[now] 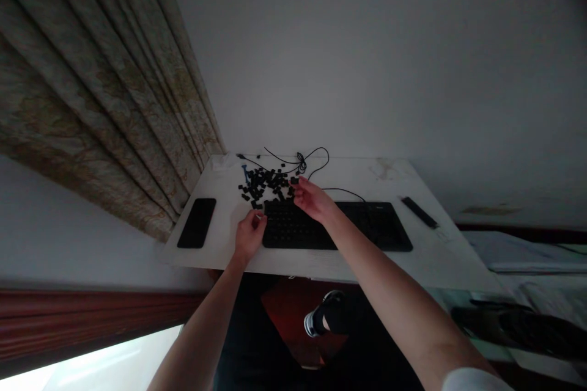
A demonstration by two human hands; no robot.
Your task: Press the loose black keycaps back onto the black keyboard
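A black keyboard lies on a white table. Behind its left end sits a heap of several loose black keycaps. My left hand rests at the keyboard's left edge with its fingers curled, pinching something small that I cannot make out. My right hand reaches over the keyboard's top left corner to the edge of the keycap heap, fingertips bent down onto the caps; whether it holds one is hidden.
A black phone lies flat at the table's left. A thin black cable coils at the back. A slim dark bar lies right of the keyboard. Curtains hang at left. A shoe shows below the table.
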